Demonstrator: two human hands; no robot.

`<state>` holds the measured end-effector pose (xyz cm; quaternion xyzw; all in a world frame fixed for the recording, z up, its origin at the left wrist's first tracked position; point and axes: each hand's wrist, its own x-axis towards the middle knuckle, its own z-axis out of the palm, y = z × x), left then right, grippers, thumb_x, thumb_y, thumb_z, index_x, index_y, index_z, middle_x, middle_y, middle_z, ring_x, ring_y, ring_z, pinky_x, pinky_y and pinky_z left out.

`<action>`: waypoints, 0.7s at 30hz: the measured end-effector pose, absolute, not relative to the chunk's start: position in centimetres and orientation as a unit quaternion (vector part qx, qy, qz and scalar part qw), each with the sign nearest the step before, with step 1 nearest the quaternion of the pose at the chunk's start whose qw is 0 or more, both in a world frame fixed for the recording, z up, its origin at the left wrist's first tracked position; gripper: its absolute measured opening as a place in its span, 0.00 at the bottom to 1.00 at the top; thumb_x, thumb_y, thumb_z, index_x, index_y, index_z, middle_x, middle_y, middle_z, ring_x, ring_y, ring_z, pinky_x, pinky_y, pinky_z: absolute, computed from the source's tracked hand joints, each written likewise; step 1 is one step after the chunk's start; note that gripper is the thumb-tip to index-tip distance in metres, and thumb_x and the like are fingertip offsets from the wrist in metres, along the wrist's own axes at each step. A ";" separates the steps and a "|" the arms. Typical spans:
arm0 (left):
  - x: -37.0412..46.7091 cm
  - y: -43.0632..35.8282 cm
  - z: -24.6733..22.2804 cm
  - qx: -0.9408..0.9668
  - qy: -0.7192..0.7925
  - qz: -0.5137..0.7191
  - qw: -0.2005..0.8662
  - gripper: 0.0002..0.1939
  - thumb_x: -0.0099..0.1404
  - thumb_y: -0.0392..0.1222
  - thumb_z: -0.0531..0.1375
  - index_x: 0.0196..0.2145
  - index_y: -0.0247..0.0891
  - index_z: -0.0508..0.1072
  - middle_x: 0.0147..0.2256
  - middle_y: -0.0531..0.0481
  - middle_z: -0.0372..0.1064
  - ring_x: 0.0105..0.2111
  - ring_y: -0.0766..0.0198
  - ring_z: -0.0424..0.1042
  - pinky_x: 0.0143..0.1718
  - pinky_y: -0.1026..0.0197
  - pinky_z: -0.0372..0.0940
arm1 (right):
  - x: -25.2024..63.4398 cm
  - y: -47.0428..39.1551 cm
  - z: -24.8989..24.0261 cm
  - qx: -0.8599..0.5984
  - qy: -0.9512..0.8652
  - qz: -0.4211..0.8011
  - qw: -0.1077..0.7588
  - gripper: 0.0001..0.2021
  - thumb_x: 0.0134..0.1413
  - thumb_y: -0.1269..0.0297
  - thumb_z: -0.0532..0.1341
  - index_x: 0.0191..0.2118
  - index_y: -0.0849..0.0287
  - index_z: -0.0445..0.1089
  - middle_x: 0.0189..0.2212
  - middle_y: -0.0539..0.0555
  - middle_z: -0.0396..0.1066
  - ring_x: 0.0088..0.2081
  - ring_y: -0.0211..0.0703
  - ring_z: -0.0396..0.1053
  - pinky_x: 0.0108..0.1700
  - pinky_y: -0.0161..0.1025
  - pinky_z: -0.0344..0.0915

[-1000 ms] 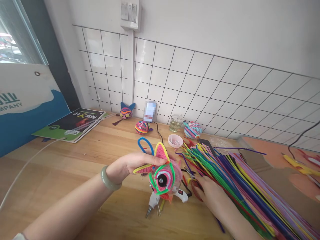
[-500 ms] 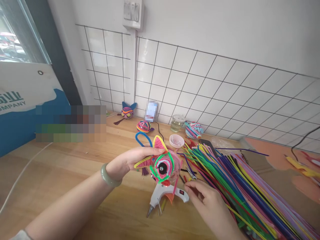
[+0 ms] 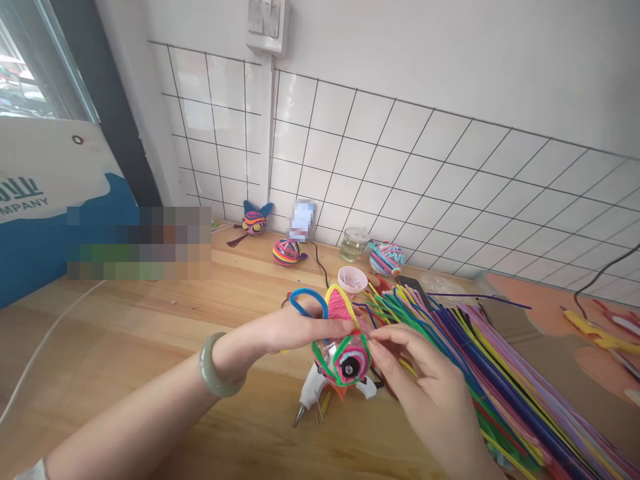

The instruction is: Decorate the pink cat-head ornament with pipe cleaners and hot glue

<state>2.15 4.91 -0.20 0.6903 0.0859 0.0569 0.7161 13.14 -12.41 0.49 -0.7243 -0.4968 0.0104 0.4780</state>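
Note:
My left hand (image 3: pixel 295 330) is closed around a pipe-cleaner animal ornament (image 3: pixel 349 347), thumb pressed on its top. The ornament has a pink ear edged in yellow, green outlines and a large round black eye on pink and white rings. A blue pipe-cleaner loop (image 3: pixel 300 303) rises behind my left thumb. At the ornament's right edge, my right hand (image 3: pixel 425 380) has thumb and forefinger pinched together, touching it; whatever lies between those fingertips is too small to make out. Below the ornament, partly covered by it, a white hot glue gun (image 3: pixel 311 392) rests on the table.
A thick bundle of coloured pipe cleaners (image 3: pixel 480 360) spreads across the right side. Behind are a pink bowl (image 3: pixel 353 279), a glass jar (image 3: pixel 354 245), a phone (image 3: pixel 302 220) and several finished ornaments, one with blue ears (image 3: pixel 255 222). Yellow-handled pliers (image 3: pixel 590 331) lie far right.
The ornament has moved right and turned, so its eye now faces lower right. My right hand has risen from beside the glue gun to the ornament's right edge.

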 end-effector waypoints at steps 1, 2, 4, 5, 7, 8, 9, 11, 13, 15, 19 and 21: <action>2.2 4.7 -0.1 0.683 0.075 0.050 0.725 0.19 0.58 0.55 0.63 0.35 0.34 0.77 0.35 0.48 0.74 0.36 0.61 0.71 0.38 0.63 0.64 | 13.1 -12.2 0.5 -0.725 -0.499 0.018 0.474 0.09 0.57 0.57 0.60 0.34 0.55 0.74 0.33 0.54 0.75 0.34 0.43 0.73 0.35 0.35 0.70; 2.3 4.5 -0.1 0.674 0.065 0.042 0.734 0.19 0.58 0.54 0.63 0.36 0.34 0.77 0.37 0.47 0.74 0.39 0.59 0.71 0.41 0.61 0.65 | 13.1 -12.0 0.5 -0.725 -0.501 0.025 0.471 0.09 0.57 0.57 0.60 0.35 0.55 0.73 0.34 0.54 0.75 0.34 0.43 0.73 0.36 0.36 0.70; 2.3 4.4 0.0 0.668 0.051 0.027 0.742 0.20 0.58 0.55 0.63 0.38 0.35 0.77 0.38 0.46 0.75 0.42 0.57 0.71 0.45 0.60 0.64 | 13.2 -11.7 0.3 -0.725 -0.503 0.036 0.469 0.09 0.58 0.56 0.60 0.33 0.55 0.73 0.32 0.53 0.74 0.33 0.42 0.72 0.37 0.36 0.69; 2.3 4.4 0.0 0.671 0.048 0.021 0.739 0.19 0.58 0.55 0.63 0.38 0.35 0.77 0.37 0.47 0.75 0.42 0.57 0.71 0.45 0.60 0.65 | 13.3 -11.6 0.2 -0.725 -0.502 0.040 0.469 0.09 0.58 0.56 0.60 0.33 0.55 0.72 0.31 0.53 0.73 0.33 0.42 0.71 0.37 0.36 0.69; 2.2 4.6 0.1 0.692 0.051 0.012 0.720 0.18 0.57 0.54 0.63 0.36 0.36 0.77 0.34 0.48 0.74 0.41 0.58 0.70 0.43 0.61 0.65 | 13.4 -11.6 0.1 -0.728 -0.499 0.045 0.469 0.09 0.58 0.57 0.59 0.31 0.55 0.71 0.29 0.51 0.72 0.31 0.41 0.70 0.36 0.35 0.68; 2.2 4.6 0.1 0.706 0.053 0.011 0.706 0.17 0.57 0.53 0.63 0.35 0.35 0.77 0.33 0.49 0.74 0.40 0.58 0.70 0.41 0.61 0.65 | 13.4 -11.6 0.1 -0.730 -0.498 0.046 0.467 0.10 0.58 0.57 0.59 0.31 0.55 0.71 0.29 0.51 0.72 0.30 0.41 0.70 0.35 0.35 0.67; 2.2 4.7 0.1 0.719 0.052 0.012 0.693 0.16 0.58 0.52 0.63 0.34 0.35 0.76 0.32 0.49 0.73 0.39 0.58 0.70 0.40 0.62 0.65 | 13.4 -11.6 0.2 -0.731 -0.498 0.047 0.464 0.10 0.58 0.57 0.59 0.31 0.55 0.71 0.29 0.51 0.72 0.30 0.40 0.70 0.35 0.35 0.67; 2.2 4.8 0.1 0.740 0.043 0.020 0.671 0.14 0.59 0.50 0.62 0.34 0.35 0.76 0.32 0.50 0.72 0.37 0.60 0.69 0.38 0.62 0.64 | 13.4 -11.6 0.2 -0.734 -0.497 0.049 0.460 0.10 0.58 0.56 0.59 0.30 0.54 0.71 0.29 0.51 0.72 0.30 0.40 0.69 0.34 0.34 0.66; 2.2 4.7 0.1 0.755 0.034 0.034 0.654 0.13 0.60 0.48 0.61 0.35 0.35 0.75 0.32 0.50 0.71 0.36 0.61 0.68 0.37 0.62 0.64 | 13.5 -11.5 0.2 -0.733 -0.497 0.058 0.461 0.10 0.58 0.56 0.59 0.30 0.55 0.71 0.28 0.50 0.72 0.30 0.40 0.69 0.33 0.33 0.65; 2.2 4.6 0.1 0.764 0.027 0.048 0.643 0.12 0.61 0.47 0.60 0.35 0.35 0.74 0.32 0.51 0.70 0.35 0.62 0.67 0.36 0.63 0.63 | 13.5 -11.4 0.2 -0.732 -0.492 0.075 0.464 0.11 0.58 0.55 0.59 0.29 0.55 0.70 0.27 0.50 0.71 0.29 0.39 0.68 0.31 0.33 0.65; 2.3 4.4 0.0 0.772 0.026 0.061 0.632 0.11 0.61 0.46 0.59 0.34 0.35 0.72 0.30 0.52 0.68 0.34 0.63 0.66 0.34 0.64 0.62 | 13.7 -11.3 0.0 -0.736 -0.473 0.115 0.471 0.13 0.57 0.53 0.59 0.29 0.56 0.69 0.25 0.51 0.69 0.26 0.39 0.66 0.27 0.33 0.63; 2.4 4.4 -0.1 0.771 0.042 0.060 0.632 0.10 0.60 0.46 0.60 0.32 0.35 0.72 0.29 0.52 0.67 0.33 0.63 0.66 0.33 0.64 0.62 | 13.7 -11.2 0.0 -0.736 -0.464 0.134 0.474 0.14 0.57 0.51 0.59 0.28 0.57 0.69 0.24 0.50 0.68 0.26 0.39 0.65 0.26 0.33 0.62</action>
